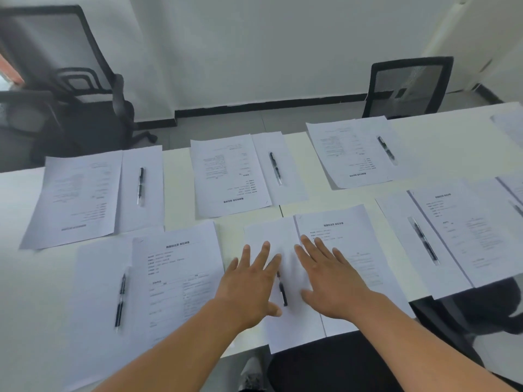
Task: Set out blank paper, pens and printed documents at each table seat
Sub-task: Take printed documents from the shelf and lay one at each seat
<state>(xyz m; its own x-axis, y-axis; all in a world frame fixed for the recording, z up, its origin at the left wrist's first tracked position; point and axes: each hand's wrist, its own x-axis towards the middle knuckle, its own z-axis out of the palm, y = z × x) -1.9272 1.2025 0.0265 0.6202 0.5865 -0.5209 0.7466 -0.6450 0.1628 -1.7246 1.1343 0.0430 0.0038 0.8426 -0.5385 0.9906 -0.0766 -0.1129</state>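
Both hands are lying flat with fingers spread, grip released: left hand (252,281) on the blank sheet (271,239), right hand (331,275) on the printed document (345,241). The pen (283,292) is lying between them. Best to square the pages with light, even pressure.

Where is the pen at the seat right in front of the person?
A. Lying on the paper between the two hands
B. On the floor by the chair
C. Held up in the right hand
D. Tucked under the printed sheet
A: the pen lies flat on the blank paper, between the left hand and the right hand, both spread flat.
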